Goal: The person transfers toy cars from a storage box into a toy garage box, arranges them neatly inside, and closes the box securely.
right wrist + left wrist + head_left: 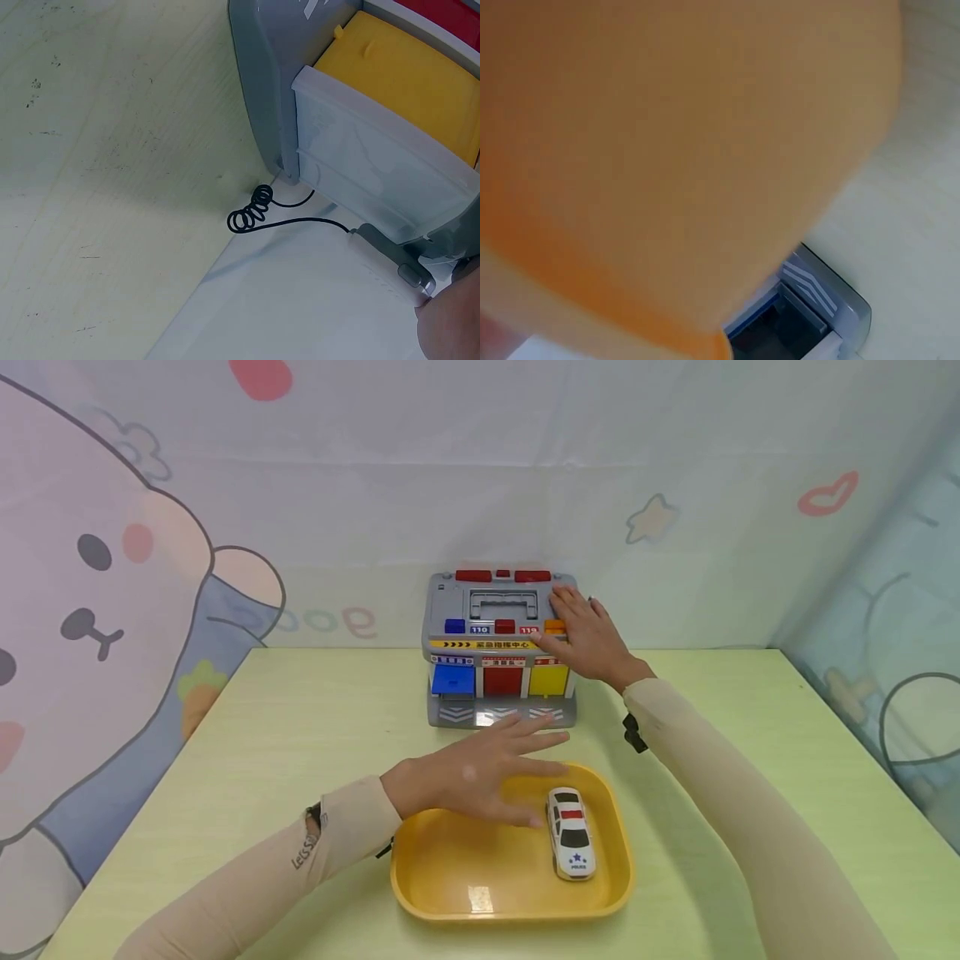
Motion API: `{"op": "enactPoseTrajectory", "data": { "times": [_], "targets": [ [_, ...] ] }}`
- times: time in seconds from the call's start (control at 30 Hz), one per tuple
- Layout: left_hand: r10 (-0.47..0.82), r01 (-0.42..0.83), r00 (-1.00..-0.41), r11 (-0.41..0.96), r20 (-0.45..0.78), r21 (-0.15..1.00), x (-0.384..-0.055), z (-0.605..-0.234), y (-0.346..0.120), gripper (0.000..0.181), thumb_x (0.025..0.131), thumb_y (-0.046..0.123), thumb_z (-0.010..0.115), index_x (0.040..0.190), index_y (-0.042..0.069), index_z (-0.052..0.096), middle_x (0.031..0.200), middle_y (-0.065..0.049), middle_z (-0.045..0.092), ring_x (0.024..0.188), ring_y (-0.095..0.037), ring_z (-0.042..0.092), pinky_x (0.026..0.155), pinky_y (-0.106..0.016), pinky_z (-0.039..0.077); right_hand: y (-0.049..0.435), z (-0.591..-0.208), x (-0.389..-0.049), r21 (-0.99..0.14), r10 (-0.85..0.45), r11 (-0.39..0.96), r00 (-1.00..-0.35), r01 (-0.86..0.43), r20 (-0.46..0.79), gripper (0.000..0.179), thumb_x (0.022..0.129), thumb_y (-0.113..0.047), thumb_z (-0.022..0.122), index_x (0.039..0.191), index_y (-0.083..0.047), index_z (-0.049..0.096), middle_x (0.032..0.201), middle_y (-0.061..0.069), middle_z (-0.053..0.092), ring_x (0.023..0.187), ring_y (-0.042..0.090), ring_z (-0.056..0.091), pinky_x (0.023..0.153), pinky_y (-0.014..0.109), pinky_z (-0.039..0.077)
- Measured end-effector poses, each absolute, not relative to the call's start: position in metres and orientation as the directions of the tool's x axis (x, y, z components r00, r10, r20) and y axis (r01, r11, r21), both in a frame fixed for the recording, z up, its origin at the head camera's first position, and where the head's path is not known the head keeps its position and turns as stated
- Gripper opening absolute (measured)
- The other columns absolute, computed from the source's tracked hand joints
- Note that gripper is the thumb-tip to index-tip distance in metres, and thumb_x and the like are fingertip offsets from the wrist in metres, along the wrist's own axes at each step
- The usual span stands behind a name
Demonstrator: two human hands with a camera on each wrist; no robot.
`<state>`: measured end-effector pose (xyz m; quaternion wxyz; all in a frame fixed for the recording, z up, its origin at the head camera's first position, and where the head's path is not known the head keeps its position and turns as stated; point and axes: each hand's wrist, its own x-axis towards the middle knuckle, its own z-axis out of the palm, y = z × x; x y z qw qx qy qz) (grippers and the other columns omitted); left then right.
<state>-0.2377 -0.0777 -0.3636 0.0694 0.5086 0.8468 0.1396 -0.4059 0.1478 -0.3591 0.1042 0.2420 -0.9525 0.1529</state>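
Note:
A grey toy emergency station (450, 602) stands at the back of the table, with blue, red and yellow garage doors. Its blue door (453, 680) is swung up, and the left wrist view shows the dark opening (776, 330) under it. My right hand (596, 639) rests on the right side of its roof, fingers extended. Over the yellow tray (480, 877) my left hand (480, 772) hovers with spread fingers, holding nothing. A white toy police car (573, 843) sits in the tray's right part. The red door (502, 681) and yellow door (548, 681) are down.
On the station's side a grey toy handset (390, 251) hangs near my right hand, with a black coiled cord (251, 214). Behind the table (315, 727) is a cloth backdrop (465, 493) printed with a cartoon bear. A blurred orange shape fills most of the left wrist view.

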Motion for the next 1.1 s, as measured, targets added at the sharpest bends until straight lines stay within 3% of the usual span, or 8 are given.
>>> {"op": "enactPoseTrajectory", "data": {
  "times": [0.4,0.73,1.1],
  "targets": [
    [0.916,0.876,-0.390,0.400,-0.091,0.271,-0.226,-0.363,-0.069,0.069,0.089,0.063,0.061,0.149,0.032,0.049,0.167,0.005,0.025,0.158,-0.019,0.005,0.126,-0.053,0.010,0.147,-0.356,-0.406,-0.243,-0.427,0.836,-0.861,-0.492,0.276,0.087,0.097,-0.062,0.042,0.159,-0.005,0.022,0.169,0.008,0.013,0.158,0.028,0.007,0.126,0.056,0.004],
    [0.920,0.879,-0.352,0.388,-0.174,0.277,-0.218,-0.358,-0.062,0.066,0.090,0.059,0.063,0.149,0.032,0.049,0.166,0.003,0.027,0.157,-0.021,0.011,0.124,-0.058,0.014,0.147,-0.358,-0.406,-0.247,-0.423,0.839,-0.867,-0.485,0.264,0.089,0.096,-0.065,0.041,0.159,-0.005,0.022,0.170,0.008,0.013,0.158,0.028,0.007,0.126,0.056,0.004],
    [0.912,0.895,-0.319,0.379,-0.260,0.234,-0.211,-0.352,-0.051,0.065,0.091,0.058,0.062,0.148,0.032,0.049,0.165,0.003,0.029,0.157,-0.021,0.015,0.124,-0.055,0.017,0.148,-0.360,-0.407,-0.254,-0.425,0.837,-0.867,-0.486,0.260,0.090,0.096,-0.066,0.040,0.160,-0.006,0.021,0.170,0.008,0.013,0.158,0.029,0.007,0.126,0.056,0.003]
  ]
}}
